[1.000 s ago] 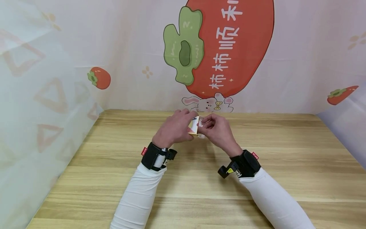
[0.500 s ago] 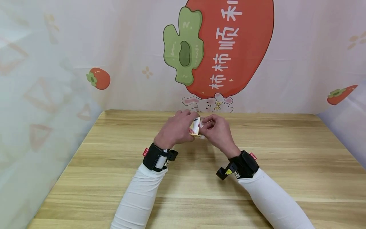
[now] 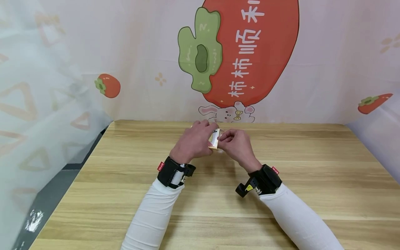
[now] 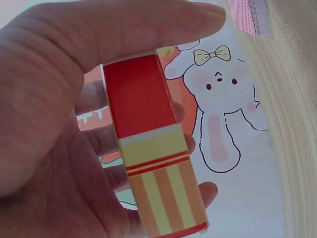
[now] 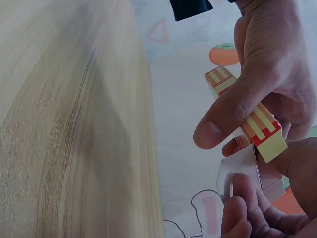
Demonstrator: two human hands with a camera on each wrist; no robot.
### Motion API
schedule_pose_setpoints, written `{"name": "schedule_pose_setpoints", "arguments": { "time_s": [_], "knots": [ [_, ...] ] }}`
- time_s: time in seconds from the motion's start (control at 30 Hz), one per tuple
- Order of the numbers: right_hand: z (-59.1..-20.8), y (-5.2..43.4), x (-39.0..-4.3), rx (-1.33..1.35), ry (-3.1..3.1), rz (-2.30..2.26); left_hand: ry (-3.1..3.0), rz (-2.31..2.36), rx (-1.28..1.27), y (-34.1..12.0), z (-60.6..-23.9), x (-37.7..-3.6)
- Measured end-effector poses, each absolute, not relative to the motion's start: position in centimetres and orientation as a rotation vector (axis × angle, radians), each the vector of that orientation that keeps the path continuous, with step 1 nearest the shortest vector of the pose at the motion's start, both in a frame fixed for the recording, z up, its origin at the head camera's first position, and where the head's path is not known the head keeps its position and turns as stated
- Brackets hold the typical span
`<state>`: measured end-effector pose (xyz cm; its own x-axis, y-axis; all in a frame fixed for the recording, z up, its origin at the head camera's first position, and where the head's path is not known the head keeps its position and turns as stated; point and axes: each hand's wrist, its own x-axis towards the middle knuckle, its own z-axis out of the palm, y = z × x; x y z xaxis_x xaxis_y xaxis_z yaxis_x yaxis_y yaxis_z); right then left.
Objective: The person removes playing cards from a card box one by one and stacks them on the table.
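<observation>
My left hand grips a small playing card box near the back of the table, thumb on one narrow side and fingers round the other. A letter A and a red pattern show on its face in the head view. The left wrist view shows a side of the box in red, yellow and orange stripes. At the box's opened end, my right hand pinches a white flap between curled fingers. The right wrist view shows the fingertips against that flap; the inside of the box is hidden.
A wooden table runs up to a printed backdrop cloth. In the left wrist view a pink patterned stack lies at the top right, mostly out of frame. Dark floor shows past the table's left edge.
Both hands have shifted slightly, the left one and the box a little to the right. My right hand has lowered a little at the flap. The left backdrop cloth has swung aside, exposing dark floor.
</observation>
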<state>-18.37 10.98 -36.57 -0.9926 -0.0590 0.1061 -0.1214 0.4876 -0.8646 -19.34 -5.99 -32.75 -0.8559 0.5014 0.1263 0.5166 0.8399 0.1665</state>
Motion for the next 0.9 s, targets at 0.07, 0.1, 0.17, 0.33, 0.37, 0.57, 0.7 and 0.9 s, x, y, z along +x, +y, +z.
{"name": "schedule_pose_setpoints", "arguments": {
  "time_s": [0.07, 0.1, 0.17, 0.33, 0.37, 0.57, 0.7, 0.9],
  "knots": [
    [-36.5, 11.0, -18.4, 0.148, -2.652, 1.574, -2.938, -0.299, -0.81, -5.9, -32.7, -19.3],
    [-36.5, 10.9, -18.4, 0.139, -2.651, 1.585, -2.938, -0.3, -0.807, -5.9, -32.7, -19.3],
    [-36.4, 10.9, -18.3, 0.126, -2.651, 1.609, -2.939, -0.303, -0.8, -6.0, -32.7, -19.3],
    [-36.0, 11.4, -18.5, 0.15, -2.647, 1.73, -2.932, -0.318, -0.805, -6.2, -32.7, -19.4],
    [-35.8, 11.5, -18.5, 0.152, -2.645, 1.764, -2.932, -0.322, -0.807, -6.3, -32.7, -19.4],
    [-35.2, 12.6, -18.9, 0.134, -2.645, 1.912, -2.938, -0.365, -0.804, -6.9, -32.5, -19.5],
    [-34.9, 13.2, -19.2, 0.128, -2.677, 1.903, -2.942, -0.4, -0.789, -7.4, -32.4, -19.6],
    [-34.4, 13.9, -19.5, 0.111, -2.707, 1.863, -2.939, -0.431, -0.77, -8.1, -32.2, -19.8]
  ]
}}
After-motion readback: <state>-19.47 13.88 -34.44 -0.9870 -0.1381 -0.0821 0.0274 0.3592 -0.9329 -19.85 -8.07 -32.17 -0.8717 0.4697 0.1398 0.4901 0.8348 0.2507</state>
